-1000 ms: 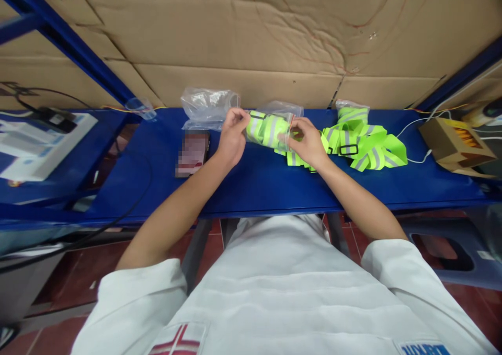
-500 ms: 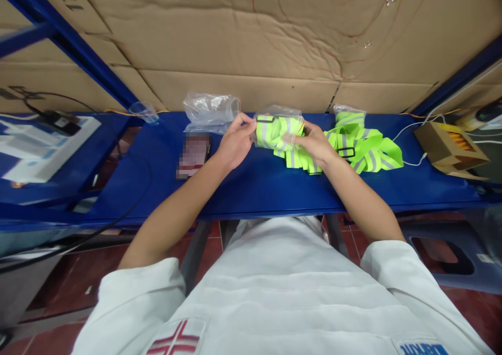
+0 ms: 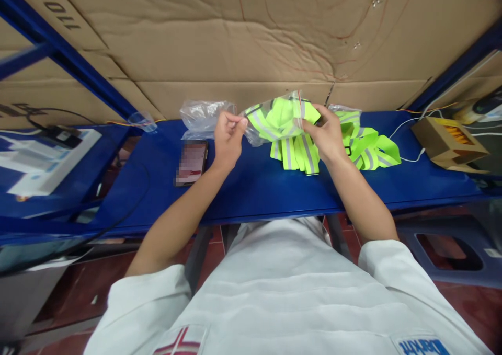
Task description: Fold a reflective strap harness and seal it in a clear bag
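Above the blue shelf [image 3: 251,187], your left hand [image 3: 227,138] is pinching one end of a clear bag [image 3: 257,133]; your right hand [image 3: 327,135] is gripping the other, neon reflective straps [image 3: 288,130] hanging out.

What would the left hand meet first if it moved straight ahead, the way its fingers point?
Probably the crumpled clear plastic bags lying just beyond the left hand, then the brown cardboard wall; depth is unclear.

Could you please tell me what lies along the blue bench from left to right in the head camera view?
White box → phone → left hand → clear bag of fluorescent reflective straps → right hand → loose reflective straps → open cardboard box.
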{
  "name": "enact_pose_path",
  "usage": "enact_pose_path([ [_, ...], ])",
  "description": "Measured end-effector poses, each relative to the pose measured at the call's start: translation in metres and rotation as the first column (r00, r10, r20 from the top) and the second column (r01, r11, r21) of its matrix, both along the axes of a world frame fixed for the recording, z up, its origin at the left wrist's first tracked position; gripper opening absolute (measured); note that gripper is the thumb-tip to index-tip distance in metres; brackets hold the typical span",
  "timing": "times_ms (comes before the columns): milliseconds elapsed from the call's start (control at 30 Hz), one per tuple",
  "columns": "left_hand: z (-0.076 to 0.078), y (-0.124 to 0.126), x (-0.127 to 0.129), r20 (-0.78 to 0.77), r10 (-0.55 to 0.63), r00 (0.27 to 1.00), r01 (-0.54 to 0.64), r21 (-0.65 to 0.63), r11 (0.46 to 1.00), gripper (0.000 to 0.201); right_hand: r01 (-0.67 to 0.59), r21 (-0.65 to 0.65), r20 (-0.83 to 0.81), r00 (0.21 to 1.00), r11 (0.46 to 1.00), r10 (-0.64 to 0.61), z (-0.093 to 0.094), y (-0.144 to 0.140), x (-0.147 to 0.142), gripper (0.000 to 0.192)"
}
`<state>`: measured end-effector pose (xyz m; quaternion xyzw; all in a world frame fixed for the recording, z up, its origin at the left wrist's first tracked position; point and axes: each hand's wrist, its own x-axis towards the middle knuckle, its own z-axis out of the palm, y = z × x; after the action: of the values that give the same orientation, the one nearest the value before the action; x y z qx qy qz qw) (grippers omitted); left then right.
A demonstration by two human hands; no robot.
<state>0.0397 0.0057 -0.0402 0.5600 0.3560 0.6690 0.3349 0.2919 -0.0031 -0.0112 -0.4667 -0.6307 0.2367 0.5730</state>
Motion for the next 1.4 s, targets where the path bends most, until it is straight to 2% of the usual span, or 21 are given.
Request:
enact_pose_path([
  [133, 0.005, -0.005, -0.005, -0.101, 0.059, 0.993, -0.053, 0.065, 0.996, 0.045, -0.142, -0.163, -0.180, 0.977, 0.976, 0.112, 0.004, -0.002, 0.001, 0.061],
  [200, 0.009, -0.009, -0.012, -0.161, 0.129, 0.979, -0.112, 0.112, 0.987, 0.038, -0.212, -0.217, -0.239, 0.958, 0.953, 0.159, 0.005, -0.003, -0.001, 0.060],
  [300, 0.015, -0.016, -0.023, -0.267, 0.185, 0.946, -0.149, 0.152, 0.977, 0.034, -0.247, -0.218, -0.228, 0.953, 0.944, 0.197, 0.003, -0.005, -0.007, 0.057],
  [367, 0.017, -0.019, -0.027, -0.318, 0.153, 0.936, -0.112, 0.144, 0.983, 0.035, -0.255, -0.196, -0.200, 0.956, 0.947, 0.215, 0.001, -0.005, -0.009, 0.056],
  [433, 0.018, -0.023, -0.026, -0.317, 0.061, 0.947, -0.034, 0.092, 0.995, 0.034, -0.280, -0.190, -0.178, 0.952, 0.941, 0.248, -0.001, -0.003, -0.007, 0.056],
  [500, 0.020, -0.029, -0.020, -0.251, -0.133, 0.959, 0.138, 0.005, 0.990, 0.037, -0.300, -0.203, -0.180, 0.947, 0.932, 0.265, -0.003, 0.002, -0.002, 0.057],
  [567, 0.022, -0.033, -0.012, -0.140, -0.361, 0.922, 0.353, -0.079, 0.932, 0.057, -0.268, -0.215, -0.204, 0.953, 0.939, 0.225, -0.004, 0.008, 0.005, 0.061],
  [633, 0.025, -0.033, -0.008, -0.025, -0.466, 0.884, 0.459, -0.133, 0.878, 0.081, -0.204, -0.214, -0.198, 0.967, 0.955, 0.162, -0.003, 0.014, 0.012, 0.067],
  [700, 0.026, -0.027, -0.010, 0.061, -0.432, 0.900, 0.436, -0.157, 0.886, 0.088, -0.157, -0.213, -0.150, 0.981, 0.964, 0.127, -0.001, 0.017, 0.018, 0.070],
  [800, 0.027, -0.013, -0.019, 0.110, -0.305, 0.946, 0.316, -0.102, 0.943, 0.074, -0.118, -0.212, -0.077, 0.992, 0.970, 0.104, 0.005, 0.018, 0.025, 0.073],
  [900, 0.024, -0.003, -0.024, 0.109, -0.212, 0.971, 0.220, -0.067, 0.973, 0.062, -0.069, -0.178, -0.096, 0.994, 0.982, 0.053, 0.013, 0.016, 0.030, 0.072],
  [1000, 0.018, 0.007, -0.030, 0.141, -0.184, 0.973, 0.193, -0.050, 0.980, 0.060, -0.012, -0.114, -0.218, 0.976, 0.993, -0.013, 0.022, 0.016, 0.041, 0.059],
  [1067, 0.014, 0.021, -0.041, 0.193, -0.137, 0.971, 0.142, -0.012, 0.990, 0.058, 0.110, -0.010, -0.287, 0.952, 0.994, -0.108, 0.029, 0.017, 0.053, 0.044],
  [1133, 0.008, 0.038, -0.059, 0.252, -0.030, 0.967, 0.027, 0.015, 1.000, 0.054, 0.258, 0.090, -0.323, 0.921, 0.962, -0.217, 0.037, 0.018, 0.069, 0.033],
  [1200, 0.000, 0.054, -0.074, 0.270, 0.091, 0.959, -0.100, 0.017, 0.995, 0.050, 0.327, 0.132, -0.334, 0.903, 0.936, -0.269, 0.043, 0.018, 0.083, 0.024],
  [1300, -0.014, 0.062, -0.077, 0.214, 0.175, 0.961, -0.172, -0.029, 0.985, 0.061, 0.305, 0.093, -0.286, 0.920, 0.948, -0.268, 0.045, 0.012, 0.097, 0.020],
  [1400, -0.025, 0.051, -0.057, 0.059, 0.096, 0.994, -0.084, -0.189, 0.978, 0.086, 0.190, -0.041, -0.149, 0.970, 0.981, -0.194, 0.032, 0.000, 0.097, 0.024],
])
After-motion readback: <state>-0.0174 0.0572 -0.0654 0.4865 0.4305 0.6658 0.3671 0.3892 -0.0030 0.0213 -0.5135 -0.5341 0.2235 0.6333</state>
